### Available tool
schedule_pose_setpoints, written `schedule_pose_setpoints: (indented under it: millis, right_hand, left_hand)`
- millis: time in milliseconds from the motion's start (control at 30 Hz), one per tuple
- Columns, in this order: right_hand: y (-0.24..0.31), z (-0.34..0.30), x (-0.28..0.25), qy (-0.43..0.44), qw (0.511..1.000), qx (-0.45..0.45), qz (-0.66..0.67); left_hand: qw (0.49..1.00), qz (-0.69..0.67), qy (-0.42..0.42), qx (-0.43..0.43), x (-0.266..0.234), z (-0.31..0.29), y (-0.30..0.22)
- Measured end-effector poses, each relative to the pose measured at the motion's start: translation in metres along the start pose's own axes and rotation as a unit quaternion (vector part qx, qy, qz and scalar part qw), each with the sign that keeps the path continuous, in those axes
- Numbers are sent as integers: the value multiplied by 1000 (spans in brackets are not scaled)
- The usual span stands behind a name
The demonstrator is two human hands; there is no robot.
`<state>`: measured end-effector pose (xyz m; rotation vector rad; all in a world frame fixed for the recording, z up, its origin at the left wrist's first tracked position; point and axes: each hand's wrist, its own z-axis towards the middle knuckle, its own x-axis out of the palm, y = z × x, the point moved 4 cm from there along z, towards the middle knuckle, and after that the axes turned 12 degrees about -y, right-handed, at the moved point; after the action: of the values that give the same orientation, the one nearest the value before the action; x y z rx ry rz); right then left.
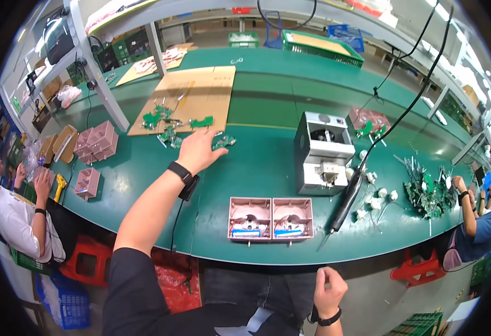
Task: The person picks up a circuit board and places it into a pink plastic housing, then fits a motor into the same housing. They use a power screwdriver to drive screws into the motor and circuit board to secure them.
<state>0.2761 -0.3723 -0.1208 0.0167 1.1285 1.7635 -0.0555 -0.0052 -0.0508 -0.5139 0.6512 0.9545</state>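
My left hand (199,151) reaches out over the bench at several green circuit boards (170,137); its thumb is spread from the fingers, and one small board (225,141) lies beside the thumb. The fingertips are partly hidden, and no held thing shows. Low at the bench's front edge, my right hand (329,290) is loosely closed with nothing visible in it. Two pink plastic housings (250,203) stand side by side in front of me, each with a blue part and wires inside. To their right hangs a black electric screwdriver (345,206), its bit pointing down.
A grey screw feeder (325,151) stands behind the screwdriver. White round parts with wires (381,196) and a heap of wired boards (429,190) lie right. More pink housings (97,143) are left, near cardboard (200,92). Co-workers sit at both sides (24,224).
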Motion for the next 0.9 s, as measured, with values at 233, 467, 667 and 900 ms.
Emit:
schedule_pose_setpoints:
  millis: [233,467,667,900]
  right_hand:
    - [3,1,-10,-3,999,-33,-18]
    - [28,13,-1,41,996,-78,-4]
    - [34,8,10,79,991,-104,-1]
    - [42,19,6,46,992,-114,39]
  left_hand:
    - [964,-107,245,1,28,7,-60]
    - [998,25,-9,-52,70,50,56]
    - [979,118,155,-52,85,35,91]
    - [996,-71,52,-33,6,36,39]
